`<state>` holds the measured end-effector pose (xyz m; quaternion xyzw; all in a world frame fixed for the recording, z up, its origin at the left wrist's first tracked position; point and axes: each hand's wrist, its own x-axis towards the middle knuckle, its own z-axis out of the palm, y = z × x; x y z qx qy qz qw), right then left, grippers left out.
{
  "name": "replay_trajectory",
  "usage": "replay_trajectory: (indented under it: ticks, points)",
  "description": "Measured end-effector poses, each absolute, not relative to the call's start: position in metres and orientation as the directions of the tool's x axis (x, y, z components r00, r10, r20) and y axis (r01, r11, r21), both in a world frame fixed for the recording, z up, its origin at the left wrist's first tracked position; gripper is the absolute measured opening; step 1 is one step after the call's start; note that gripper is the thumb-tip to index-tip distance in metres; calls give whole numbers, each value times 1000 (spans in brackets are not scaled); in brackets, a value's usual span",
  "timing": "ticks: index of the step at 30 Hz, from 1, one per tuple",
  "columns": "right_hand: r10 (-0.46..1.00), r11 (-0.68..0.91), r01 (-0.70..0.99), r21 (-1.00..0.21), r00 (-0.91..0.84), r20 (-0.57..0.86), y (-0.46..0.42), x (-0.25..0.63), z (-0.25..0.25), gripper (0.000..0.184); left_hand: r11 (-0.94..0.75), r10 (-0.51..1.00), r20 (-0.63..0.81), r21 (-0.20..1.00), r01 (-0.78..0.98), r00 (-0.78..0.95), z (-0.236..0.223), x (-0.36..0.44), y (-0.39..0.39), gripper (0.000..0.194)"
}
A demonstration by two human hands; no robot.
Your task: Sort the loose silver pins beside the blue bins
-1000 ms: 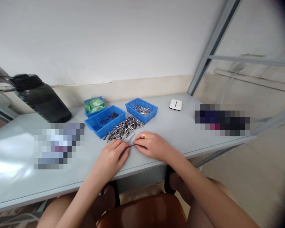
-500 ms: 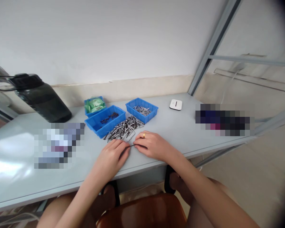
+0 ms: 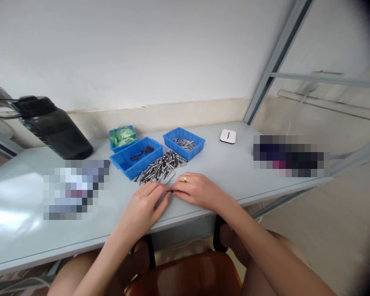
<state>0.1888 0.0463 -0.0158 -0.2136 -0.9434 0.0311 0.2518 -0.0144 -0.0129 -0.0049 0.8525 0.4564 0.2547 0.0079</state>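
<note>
My left hand (image 3: pixel 148 199) and my right hand (image 3: pixel 197 191) meet just above the table near its front edge, fingertips pinched together. Between them shows a small, thin dark piece (image 3: pixel 172 191), mostly hidden by the fingers; its exact kind is unclear. Just beyond the fingers lies a loose pile of slim metal pins (image 3: pixel 162 166), some with dark ends. Dark pieces lie in the blue tray (image 3: pixel 134 170) behind the pile at left. Another blue tray (image 3: pixel 197 150), at right, contains silver pins.
A third small blue tray (image 3: pixel 111 144) holds a green plastic bag (image 3: pixel 123 135). To the left stands a large dark bottle (image 3: pixel 58 129). A white square device (image 3: pixel 228 136) rests at back right. Blurred-out items lie at both sides, and a metal frame post (image 3: pixel 274 65) rises at right.
My right hand has shifted slightly left and down, so the fingertips now nearly touch. Earlier a short dark length showed in the gap between them. The trays and pile are unchanged.
</note>
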Motion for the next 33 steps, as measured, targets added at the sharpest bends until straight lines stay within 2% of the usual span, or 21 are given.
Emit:
replay_trajectory:
  ticks: [5,9,12,16,21,27,33]
  points:
    - [399,915,379,-141,-791,463,44,186,-16,26,-600,788,410,340,724,460,-5,-16,-14,10]
    - [434,901,381,-209,-763,479,42,186,-15,26,-551,827,386,411,726,408,-4,-17,-15,9]
    - [454,891,381,-246,-730,512,41,188,-13,24,-534,836,369,370,761,407,-3,-16,-17,9]
    - [448,893,381,-238,-720,531,39,189,-13,24,-547,816,388,281,789,428,-4,-15,-16,10]
    - [464,885,408,-225,-726,508,39,189,-15,24,-578,783,424,226,784,455,-7,-15,-13,14]
    - [458,888,414,-200,-748,481,40,188,-14,23,-605,756,449,204,770,476,-6,-15,-12,16]
    - [481,875,431,-222,-717,505,39,188,-14,25,-541,794,439,194,818,421,-8,-15,-11,15]
